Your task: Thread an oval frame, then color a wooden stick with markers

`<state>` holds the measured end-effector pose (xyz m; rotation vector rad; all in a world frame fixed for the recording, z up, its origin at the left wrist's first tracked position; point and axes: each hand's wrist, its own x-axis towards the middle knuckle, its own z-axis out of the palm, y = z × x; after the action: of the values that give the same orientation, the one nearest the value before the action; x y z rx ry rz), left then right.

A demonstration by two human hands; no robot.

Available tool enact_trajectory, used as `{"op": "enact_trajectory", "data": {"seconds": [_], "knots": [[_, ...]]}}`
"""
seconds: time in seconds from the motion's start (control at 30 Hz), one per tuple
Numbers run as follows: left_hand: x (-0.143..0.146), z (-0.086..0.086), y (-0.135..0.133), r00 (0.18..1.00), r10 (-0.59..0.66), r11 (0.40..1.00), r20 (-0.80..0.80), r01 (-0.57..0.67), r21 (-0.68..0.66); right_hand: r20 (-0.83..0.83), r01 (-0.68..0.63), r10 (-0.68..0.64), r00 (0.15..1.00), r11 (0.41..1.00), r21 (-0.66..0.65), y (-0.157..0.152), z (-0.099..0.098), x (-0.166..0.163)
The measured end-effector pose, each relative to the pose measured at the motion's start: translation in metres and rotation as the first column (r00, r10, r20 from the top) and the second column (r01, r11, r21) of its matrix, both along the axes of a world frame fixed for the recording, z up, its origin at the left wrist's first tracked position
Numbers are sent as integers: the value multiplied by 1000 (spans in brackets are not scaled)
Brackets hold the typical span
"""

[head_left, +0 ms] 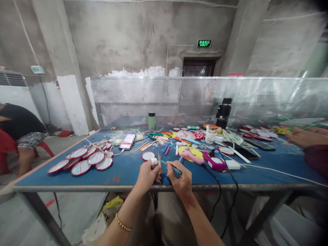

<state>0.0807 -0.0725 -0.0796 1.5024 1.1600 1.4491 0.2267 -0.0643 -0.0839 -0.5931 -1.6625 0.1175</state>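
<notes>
My left hand (148, 176) is closed near the table's front edge, with a thin tan stick (159, 159) upright in its fingers. White wrapping (154, 161) covers one of its fingertips. Just beside it, my right hand (180, 178) grips a teal pen-shaped tool (176, 171) that points toward the left hand. The tool's tip and its contact with the stick are too small to make out. Behind the left hand lies a round white disc (148, 156) with a red rim. Small crayon-like sticks (167, 149) in pink and teal lie beyond the hands.
Red-rimmed discs (81, 167) are piled at the left, near a lit phone (127, 140). At the right lie a pink corded tool (192, 156), a purple device (214, 161) and cables. A green cup (151, 121) and black flask (224, 113) stand behind. Another person's hand (301, 136) is at far right.
</notes>
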Motion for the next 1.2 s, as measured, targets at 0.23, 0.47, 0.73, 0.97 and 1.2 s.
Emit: {"op": "enact_trajectory", "data": {"seconds": [0.23, 0.47, 0.73, 0.97, 1.2], "knots": [[1, 0, 0, 1000, 0, 1000, 1, 0, 2, -32, -11, 12, 999, 1000, 20, -2, 2, 0], [0, 0, 0, 1000, 8, 1000, 5, -8, -1, -15, -5, 5, 1000, 1000, 6, 1, 0, -1], [0, -2, 1, 1000, 2, 1000, 16, -2, 0, -27, -18, 20, 999, 999, 42, -2, 2, -1], [0, 1, -1, 1000, 9, 1000, 7, -9, 4, 2, -34, 33, 999, 998, 55, -1, 1, -1], [1, 3, -3, 1000, 13, 1000, 18, -13, -5, 11, -21, 20, 1000, 999, 30, 0, -2, 0]]}}
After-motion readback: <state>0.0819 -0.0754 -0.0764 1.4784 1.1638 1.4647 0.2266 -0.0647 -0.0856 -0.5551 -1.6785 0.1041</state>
